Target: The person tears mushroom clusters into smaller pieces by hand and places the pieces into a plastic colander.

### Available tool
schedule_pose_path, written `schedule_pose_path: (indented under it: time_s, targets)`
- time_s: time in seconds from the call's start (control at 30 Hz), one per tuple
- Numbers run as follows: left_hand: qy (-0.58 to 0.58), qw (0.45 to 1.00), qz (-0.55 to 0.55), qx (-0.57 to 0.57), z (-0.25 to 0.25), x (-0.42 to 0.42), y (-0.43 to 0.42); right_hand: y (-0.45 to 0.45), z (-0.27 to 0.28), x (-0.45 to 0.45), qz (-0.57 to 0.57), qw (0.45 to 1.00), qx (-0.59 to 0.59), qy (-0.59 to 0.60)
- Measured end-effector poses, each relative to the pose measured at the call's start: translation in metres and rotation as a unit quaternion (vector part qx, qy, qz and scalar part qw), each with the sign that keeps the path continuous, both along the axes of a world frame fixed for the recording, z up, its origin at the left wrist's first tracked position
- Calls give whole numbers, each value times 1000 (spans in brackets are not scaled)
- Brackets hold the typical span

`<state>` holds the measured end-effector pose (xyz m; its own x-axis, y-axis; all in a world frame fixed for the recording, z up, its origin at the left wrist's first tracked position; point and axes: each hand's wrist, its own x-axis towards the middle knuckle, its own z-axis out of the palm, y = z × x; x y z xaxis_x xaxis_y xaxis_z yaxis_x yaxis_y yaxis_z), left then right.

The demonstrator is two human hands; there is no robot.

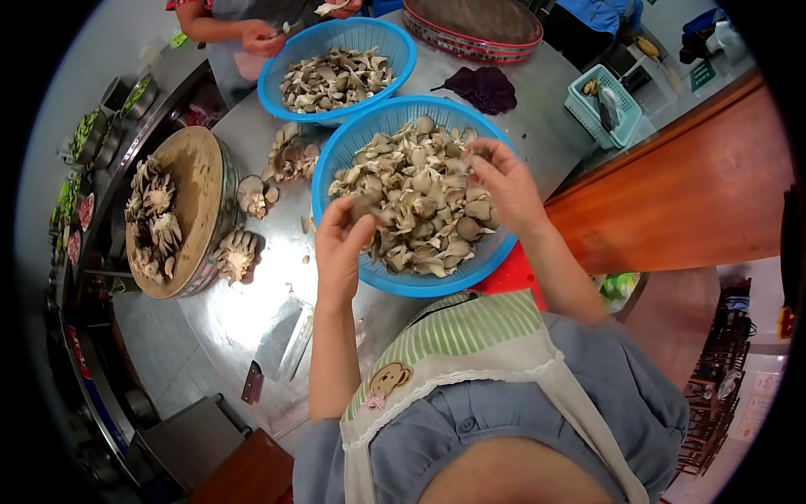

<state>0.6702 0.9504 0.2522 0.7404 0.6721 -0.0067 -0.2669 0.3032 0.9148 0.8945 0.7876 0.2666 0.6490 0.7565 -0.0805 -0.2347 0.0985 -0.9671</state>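
Note:
A blue plastic basket (326,168) in front of me is heaped with torn grey-brown oyster mushrooms (420,197). Over its left side, my left hand (340,248) is closed on a blurred oyster mushroom (366,206) between thumb and fingers. My right hand (508,185) is above the basket's right side, its fingertips pinched on a small blurred greyish bit that looks like oyster mushroom. Left of the basket, mushroom clusters (237,254) lie on the metal table (273,336). A knife with a brown handle (252,382) lies near the table's edge.
A second blue basket (409,55) of mushrooms stands behind, near a co-worker's hand (262,38). At left, more clusters rest on a round wooden-topped drum-like object (197,193). A dark cloth (478,88), a red-rimmed sieve (470,42) and a green basket (604,143) lie farther back.

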Motion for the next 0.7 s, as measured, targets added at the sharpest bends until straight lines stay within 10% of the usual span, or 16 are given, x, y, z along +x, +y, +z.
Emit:
schedule_pose_path:
  time_s: [0.07,0.13,0.17,0.33,0.53,0.7]
  targets:
    - [22,995,-13,94,4,17,1,10,13,5,-13,984,-30,-174]
    - [185,823,43,535,1,31,-1,12,0,10,-25,925,-97,-367]
    - [205,804,54,555,-4,36,-10,17,-9,12,-37,823,-154,-545]
    - [305,691,-92,649,-34,32,-41,15,-48,-31,98,711,-311,-623]
    - [184,815,-15,550,-22,10,-26,18,-35,-22,146,714,-334,-597]
    - [210,815,286,457,-42,-30,51,16,-38,-27,116,747,-304,-580]
